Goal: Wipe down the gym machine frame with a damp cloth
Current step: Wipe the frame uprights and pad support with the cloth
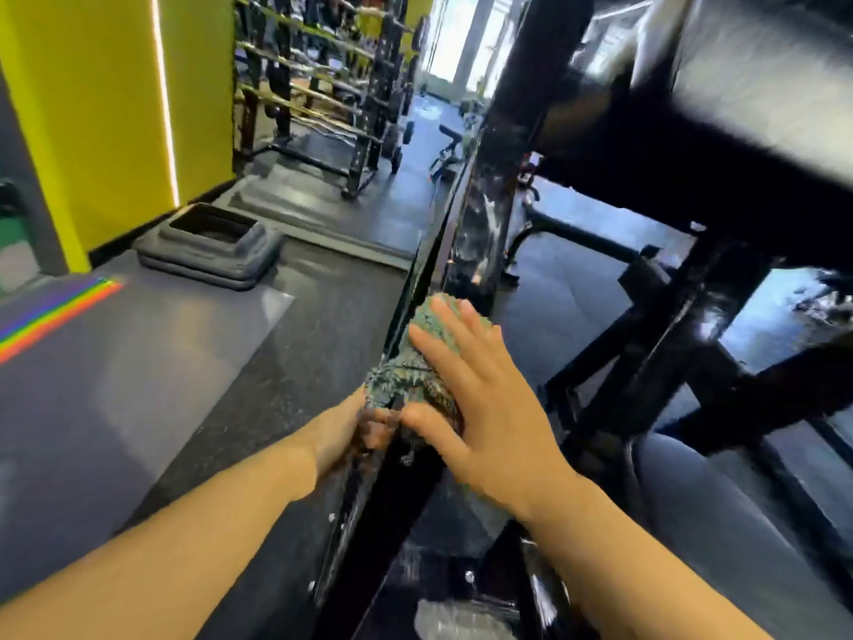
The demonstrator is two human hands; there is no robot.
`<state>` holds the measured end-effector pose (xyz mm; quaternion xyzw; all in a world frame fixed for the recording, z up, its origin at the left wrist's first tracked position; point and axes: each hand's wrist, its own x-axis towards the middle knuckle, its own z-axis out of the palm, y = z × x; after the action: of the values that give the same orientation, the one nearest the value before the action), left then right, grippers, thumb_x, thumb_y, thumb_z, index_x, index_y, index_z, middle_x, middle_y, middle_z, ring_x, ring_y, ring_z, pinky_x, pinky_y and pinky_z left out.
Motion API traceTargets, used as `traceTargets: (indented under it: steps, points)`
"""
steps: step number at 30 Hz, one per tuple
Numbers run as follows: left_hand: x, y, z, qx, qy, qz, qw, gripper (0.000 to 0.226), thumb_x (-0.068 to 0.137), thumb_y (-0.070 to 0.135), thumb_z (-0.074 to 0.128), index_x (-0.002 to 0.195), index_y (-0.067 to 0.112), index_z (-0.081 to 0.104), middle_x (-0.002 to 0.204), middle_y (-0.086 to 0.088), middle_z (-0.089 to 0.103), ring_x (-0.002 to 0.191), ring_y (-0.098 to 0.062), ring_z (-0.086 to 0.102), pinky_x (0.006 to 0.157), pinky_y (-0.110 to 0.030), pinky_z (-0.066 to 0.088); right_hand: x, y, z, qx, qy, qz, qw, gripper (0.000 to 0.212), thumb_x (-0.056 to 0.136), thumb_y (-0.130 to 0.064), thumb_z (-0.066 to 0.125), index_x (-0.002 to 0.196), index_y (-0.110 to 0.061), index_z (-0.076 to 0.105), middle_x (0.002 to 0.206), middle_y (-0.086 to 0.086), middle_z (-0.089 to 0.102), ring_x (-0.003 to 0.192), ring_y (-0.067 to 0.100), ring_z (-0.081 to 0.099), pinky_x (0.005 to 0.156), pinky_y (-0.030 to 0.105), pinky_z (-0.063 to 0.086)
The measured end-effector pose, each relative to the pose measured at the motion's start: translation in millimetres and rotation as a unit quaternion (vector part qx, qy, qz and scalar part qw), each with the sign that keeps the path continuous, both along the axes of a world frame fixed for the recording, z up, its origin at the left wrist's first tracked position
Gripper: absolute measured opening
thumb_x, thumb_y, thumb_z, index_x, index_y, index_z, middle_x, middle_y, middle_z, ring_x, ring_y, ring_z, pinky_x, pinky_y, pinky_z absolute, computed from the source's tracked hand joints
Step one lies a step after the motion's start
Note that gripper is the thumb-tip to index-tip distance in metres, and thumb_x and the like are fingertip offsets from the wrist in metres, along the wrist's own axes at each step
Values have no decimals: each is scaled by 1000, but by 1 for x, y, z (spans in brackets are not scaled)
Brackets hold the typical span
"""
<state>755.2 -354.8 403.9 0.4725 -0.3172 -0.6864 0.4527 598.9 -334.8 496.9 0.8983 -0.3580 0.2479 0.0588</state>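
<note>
A black, glossy gym machine frame bar [480, 224] runs from the bottom centre up and away. A dark green, nubby cloth [415, 362] is wrapped over this bar at mid-frame. My right hand [480, 394] lies flat on top of the cloth with straight fingers, pressing it onto the bar. My left hand [351, 431] grips the near, left end of the cloth against the side of the bar; its fingertips are blurred. More black frame struts [669, 362] branch off to the right, under a padded part [761, 108].
Dark rubber floor [254, 362] lies to the left, with stacked grey step platforms [207, 251] and a rainbow stripe [55, 316]. A yellow wall [115, 108] and a rack of barbells [323, 85] stand at the back left. A pale object [457, 621] lies below the bar.
</note>
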Motion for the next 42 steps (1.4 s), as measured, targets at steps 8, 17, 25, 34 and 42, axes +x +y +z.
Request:
traceTargets:
  steps: [8, 17, 25, 34, 42]
  points:
    - [8, -2, 123, -11, -28, 97, 995, 51, 98, 55, 22, 116, 31, 63, 132, 4, 55, 123, -13, 47, 113, -40, 27, 27, -17, 13, 20, -7, -129, 991, 54, 96, -28, 34, 147, -12, 32, 157, 11, 20, 147, 29, 9, 120, 43, 0]
    - [16, -18, 180, 19, -9, 15, 1000, 55, 100, 49, 15, 143, 22, 36, 140, 5, 46, 122, -9, 45, 103, -29, 34, 59, -77, 65, 14, 62, -269, 961, 58, 90, -34, 34, 141, -8, 43, 149, 22, 36, 139, 38, 33, 106, 56, 32]
    - [14, -12, 176, 128, -107, -54, 985, 68, 87, 68, 25, 119, 18, 59, 124, -3, 59, 115, -21, 55, 105, -39, 37, 51, 19, 14, 60, 64, -270, 959, 74, 92, -34, 37, 154, -19, 0, 160, 13, 2, 148, 30, -2, 113, 55, 23]
    - [8, -36, 191, 62, -158, 14, 985, 48, 99, 44, 26, 141, 23, 31, 138, -3, 44, 123, -25, 46, 106, -48, 36, 65, -110, 97, 136, 34, -292, 946, 67, 99, -30, 46, 154, -20, 9, 161, 12, -4, 147, 30, -10, 114, 42, -9]
    - [2, -17, 232, 102, -156, -65, 980, 48, 100, 47, 24, 143, 28, 36, 141, 4, 43, 128, -13, 41, 109, -31, 27, 49, -8, 39, 90, 21, -237, 967, 72, 90, -35, 40, 154, -21, 10, 160, 8, 8, 148, 28, 3, 108, 57, 31]
